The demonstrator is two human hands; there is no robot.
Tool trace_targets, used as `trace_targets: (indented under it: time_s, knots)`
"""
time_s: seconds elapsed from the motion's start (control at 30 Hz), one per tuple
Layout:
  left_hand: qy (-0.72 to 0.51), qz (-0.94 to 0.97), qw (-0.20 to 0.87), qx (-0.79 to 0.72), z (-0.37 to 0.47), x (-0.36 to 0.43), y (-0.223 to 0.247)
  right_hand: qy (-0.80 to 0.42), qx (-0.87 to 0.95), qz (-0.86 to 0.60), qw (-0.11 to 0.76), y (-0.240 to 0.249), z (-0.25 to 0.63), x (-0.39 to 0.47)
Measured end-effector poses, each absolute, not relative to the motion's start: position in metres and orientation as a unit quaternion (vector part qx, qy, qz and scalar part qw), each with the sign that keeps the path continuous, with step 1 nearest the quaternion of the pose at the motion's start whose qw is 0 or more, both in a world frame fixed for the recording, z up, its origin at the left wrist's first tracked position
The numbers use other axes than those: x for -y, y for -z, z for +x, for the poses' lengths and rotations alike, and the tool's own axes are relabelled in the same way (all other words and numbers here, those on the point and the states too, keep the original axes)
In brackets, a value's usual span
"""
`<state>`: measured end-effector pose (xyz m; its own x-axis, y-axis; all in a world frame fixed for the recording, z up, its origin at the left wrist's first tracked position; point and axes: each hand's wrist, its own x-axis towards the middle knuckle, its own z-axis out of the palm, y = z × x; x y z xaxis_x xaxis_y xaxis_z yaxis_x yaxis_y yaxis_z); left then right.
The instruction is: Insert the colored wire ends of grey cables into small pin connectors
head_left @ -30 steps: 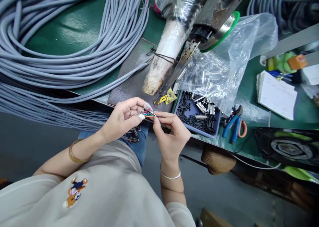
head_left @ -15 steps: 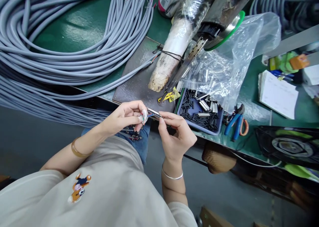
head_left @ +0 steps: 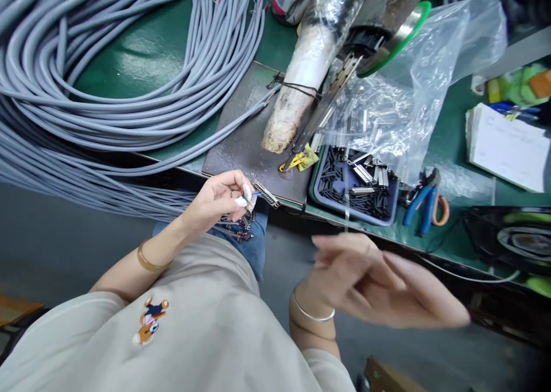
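Near the bench edge, my left hand (head_left: 230, 196) is closed, its thumb and fingers pinching the coloured wires of a cable. White coverings show at its fingertips. A multi-pin metal connector (head_left: 266, 195) juts out to the right of these fingers, joined to the red and blue wires (head_left: 257, 194). My right hand (head_left: 365, 280) is apart from the connector, below the parts tray and in front of the bench. It is smeared by motion, with fingers stretched out and nothing visible in them. Several wired connectors (head_left: 245, 225) lie on my lap under the left hand.
Coiled grey cables (head_left: 142, 113) cover the bench's left. A wrapped tube (head_left: 293, 93) and a soldering iron (head_left: 312, 122) lean over a dark mat (head_left: 232, 139). A blue tray (head_left: 316, 194) holds connectors and black sleeves. Cutters (head_left: 424, 202), a plastic bag (head_left: 413, 93) and paper (head_left: 508, 148) lie to the right.
My right hand has let go of the connector's right end and moved right and down. My left hand keeps its hold on the wires. The view has shifted slightly.
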<state>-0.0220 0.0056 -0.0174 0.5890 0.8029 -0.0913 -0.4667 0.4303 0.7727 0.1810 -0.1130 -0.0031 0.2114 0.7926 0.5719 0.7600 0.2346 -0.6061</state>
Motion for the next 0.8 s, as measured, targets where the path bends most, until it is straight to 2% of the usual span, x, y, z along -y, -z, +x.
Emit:
trace_targets:
  time_s: [0.13,0.3,0.5,0.8]
  knots:
    - [-0.402,0.403,0.774,-0.276,-0.018,-0.002,0.015,0.021,0.605,-0.587,0.538,0.005,0.162,0.085]
    - [-0.394,0.434,0.753,-0.3,-0.012,0.0,0.004,-0.121,0.61,-0.591,0.514,0.011,0.151,0.07]
    - [-0.38,0.458,0.72,-0.358,0.0,0.001,0.0,0.037,0.645,-0.58,0.495,0.016,0.151,0.063]
    - [-0.462,0.497,0.61,-0.41,0.017,-0.005,0.002,0.004,0.636,-0.585,0.502,0.019,0.153,0.054]
